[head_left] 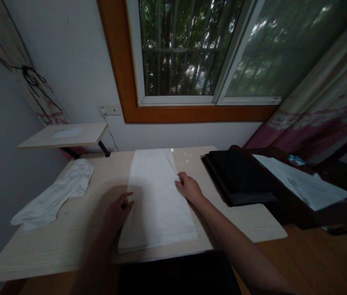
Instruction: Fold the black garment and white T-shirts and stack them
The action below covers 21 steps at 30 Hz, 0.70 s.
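Note:
A white folded cloth lies flat as a long rectangle on the pale wooden table, reaching from near its front edge to its back edge. My left hand is at the cloth's left edge, its thumb and index finger curved, with a gap between their tips. At the right edge, farther up, my right hand touches the cloth with thumb and index finger apart. The other fingers of both hands are partly hidden. Shadow from my left arm falls over the cloth's left side.
Left on the table lies a crumpled white cloth, in front of a small raised shelf holding a paper. A black folded stack sits at the right. Beyond it, paper sheets rest on a dark surface. A window is behind.

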### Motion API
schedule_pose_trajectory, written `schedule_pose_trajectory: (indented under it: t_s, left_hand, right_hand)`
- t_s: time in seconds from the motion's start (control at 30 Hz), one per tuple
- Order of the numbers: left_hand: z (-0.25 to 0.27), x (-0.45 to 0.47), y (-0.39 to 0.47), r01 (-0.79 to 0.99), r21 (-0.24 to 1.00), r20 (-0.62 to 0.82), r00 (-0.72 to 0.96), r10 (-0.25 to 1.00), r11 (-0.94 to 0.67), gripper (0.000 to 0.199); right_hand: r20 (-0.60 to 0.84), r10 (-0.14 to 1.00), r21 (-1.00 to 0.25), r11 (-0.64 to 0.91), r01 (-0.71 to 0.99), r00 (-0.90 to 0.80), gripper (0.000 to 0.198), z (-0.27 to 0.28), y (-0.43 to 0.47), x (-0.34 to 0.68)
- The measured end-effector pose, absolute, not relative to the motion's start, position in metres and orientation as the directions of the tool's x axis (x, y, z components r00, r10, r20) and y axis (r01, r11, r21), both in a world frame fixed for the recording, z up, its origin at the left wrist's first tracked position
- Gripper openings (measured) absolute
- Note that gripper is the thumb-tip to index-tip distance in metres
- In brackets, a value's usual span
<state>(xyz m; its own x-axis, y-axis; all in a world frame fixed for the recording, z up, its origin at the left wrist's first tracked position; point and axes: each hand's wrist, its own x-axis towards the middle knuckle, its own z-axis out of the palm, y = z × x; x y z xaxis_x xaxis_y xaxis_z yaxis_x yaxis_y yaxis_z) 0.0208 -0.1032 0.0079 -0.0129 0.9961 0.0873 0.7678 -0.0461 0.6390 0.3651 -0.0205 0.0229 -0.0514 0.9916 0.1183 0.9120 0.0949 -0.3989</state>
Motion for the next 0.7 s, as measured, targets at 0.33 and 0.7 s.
schedule_pose_trajectory:
  t_s: [0.33,0.7]
  left_hand:
    - [0.014,0.012,-0.122,0.598,0.800,0.066,-0.005,0.998,-0.050,0.030]
    - [0.028,0.011,-0.127,0.491,0.871,-0.110,0.233,0.966,-0.019,0.027]
  right_hand:
    - [0.139,0.987,-0.642,0.151,0.752,-0.080,0.035,0.019,-0.037,0.378]
    - [0.189,0.970,-0.505,0.228,0.833,-0.151,0.029,0.020,-0.058,0.395]
